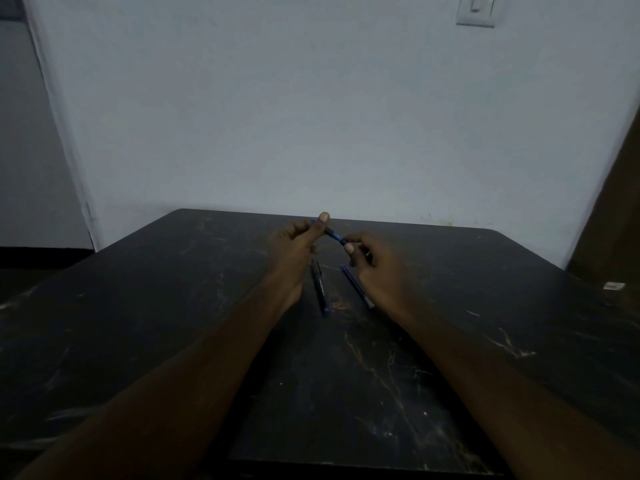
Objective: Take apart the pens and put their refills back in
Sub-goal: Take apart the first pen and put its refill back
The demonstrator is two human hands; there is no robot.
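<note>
left hand (294, 247), right hand (374, 268) pinching blue pen (334, 233), black pen (319, 285) txt unreadable

black marble-patterned table (173, 306): tan veins, whitish scratches | short blue-and-black plastic pen (334, 233) above far edge: blue ends, dark middle band | long black plastic pen (319, 285) mid-table: pale lettering, blue near tip | slim blue plastic pen (356, 287) beside it: greyish near tip | plain painted wall (311, 98): pale blue-grey | rectangular plastic switch plate (475, 10): white
</note>
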